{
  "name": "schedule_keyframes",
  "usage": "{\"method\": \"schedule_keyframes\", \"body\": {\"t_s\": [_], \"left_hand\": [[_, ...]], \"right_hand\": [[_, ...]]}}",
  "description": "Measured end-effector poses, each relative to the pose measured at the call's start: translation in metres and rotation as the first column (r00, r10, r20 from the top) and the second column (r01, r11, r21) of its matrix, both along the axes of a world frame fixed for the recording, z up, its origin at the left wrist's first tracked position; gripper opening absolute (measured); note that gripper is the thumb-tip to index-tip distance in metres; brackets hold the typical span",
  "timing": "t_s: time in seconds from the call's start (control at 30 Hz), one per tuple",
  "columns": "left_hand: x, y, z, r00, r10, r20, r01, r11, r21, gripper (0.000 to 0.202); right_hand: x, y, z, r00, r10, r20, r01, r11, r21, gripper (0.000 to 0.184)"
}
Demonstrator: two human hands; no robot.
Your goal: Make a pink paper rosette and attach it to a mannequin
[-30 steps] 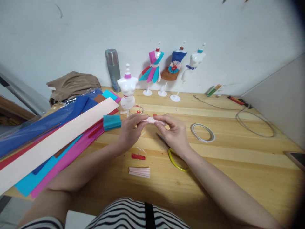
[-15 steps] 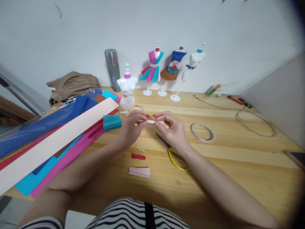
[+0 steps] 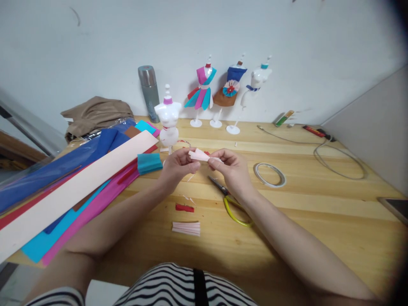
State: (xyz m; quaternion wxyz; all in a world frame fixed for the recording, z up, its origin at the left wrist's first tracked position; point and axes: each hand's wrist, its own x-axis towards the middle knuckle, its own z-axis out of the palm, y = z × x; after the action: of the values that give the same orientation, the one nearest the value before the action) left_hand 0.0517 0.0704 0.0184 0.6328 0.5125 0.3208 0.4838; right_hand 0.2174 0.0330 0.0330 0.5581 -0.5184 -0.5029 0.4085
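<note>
Both my hands pinch a small folded pink paper piece [image 3: 200, 155] above the wooden table [image 3: 318, 212]. My left hand [image 3: 177, 168] grips its left end and my right hand [image 3: 231, 169] grips its right end; all fingers are closed on it. Right behind my hands stands a bare white mini mannequin [image 3: 168, 117]. Yellow-handled scissors [image 3: 234, 208] lie under my right wrist. A small red folded piece [image 3: 185, 208] and a pleated pink piece [image 3: 186, 228] lie on the table between my forearms.
Long coloured paper sheets [image 3: 63, 182] and a teal folded piece [image 3: 149, 162] fill the left side. A tape roll [image 3: 270, 175] lies right of my hands. Three dressed mannequins [image 3: 229, 91], a metal flask [image 3: 148, 91], a brown cloth [image 3: 95, 112] and a cable [image 3: 338, 159] sit at the back.
My hands have lifted slightly, and the pink paper piece has tilted up and spread into a fan shape between my fingers. Nothing else on the table has moved.
</note>
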Motion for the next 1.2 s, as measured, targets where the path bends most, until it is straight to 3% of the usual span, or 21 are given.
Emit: {"method": "schedule_keyframes", "body": {"t_s": [0.13, 0.33, 0.63, 0.77, 0.9, 1.07, 1.2], "left_hand": [[0.003, -0.006, -0.002, 0.993, -0.114, 0.002, 0.114, 0.988, -0.108, 0.026], [0.008, -0.017, -0.007, 0.998, -0.033, 0.060, 0.041, 0.992, -0.123, 0.024], [0.011, -0.021, 0.002, 0.991, 0.054, 0.126, -0.039, 0.992, -0.119, 0.025], [0.008, -0.019, 0.006, 0.987, 0.026, 0.159, 0.001, 0.986, -0.165, 0.026], [0.005, -0.016, 0.008, 0.989, 0.007, 0.148, 0.030, 0.969, -0.246, 0.029], [0.001, -0.015, 0.012, 0.996, 0.012, 0.083, 0.017, 0.940, -0.340, 0.025], [-0.003, -0.019, 0.009, 1.000, -0.012, 0.002, 0.012, 0.941, -0.339, 0.027]], "right_hand": [[-0.005, -0.001, -0.005, 0.990, 0.049, -0.131, -0.054, 0.998, -0.031, 0.015], [-0.015, -0.004, -0.013, 0.931, 0.170, -0.323, -0.182, 0.983, -0.005, 0.021], [-0.017, -0.005, -0.009, 0.934, 0.160, -0.318, -0.179, 0.983, -0.033, 0.028], [-0.016, -0.006, -0.007, 0.929, 0.205, -0.309, -0.229, 0.973, -0.041, 0.021], [-0.012, -0.005, -0.006, 0.940, 0.224, -0.256, -0.247, 0.967, -0.064, 0.016], [0.005, 0.006, 0.003, 0.981, 0.118, -0.155, -0.126, 0.991, -0.046, 0.018], [0.029, 0.009, 0.011, 0.978, 0.109, 0.176, -0.098, 0.993, -0.070, 0.012]]}}
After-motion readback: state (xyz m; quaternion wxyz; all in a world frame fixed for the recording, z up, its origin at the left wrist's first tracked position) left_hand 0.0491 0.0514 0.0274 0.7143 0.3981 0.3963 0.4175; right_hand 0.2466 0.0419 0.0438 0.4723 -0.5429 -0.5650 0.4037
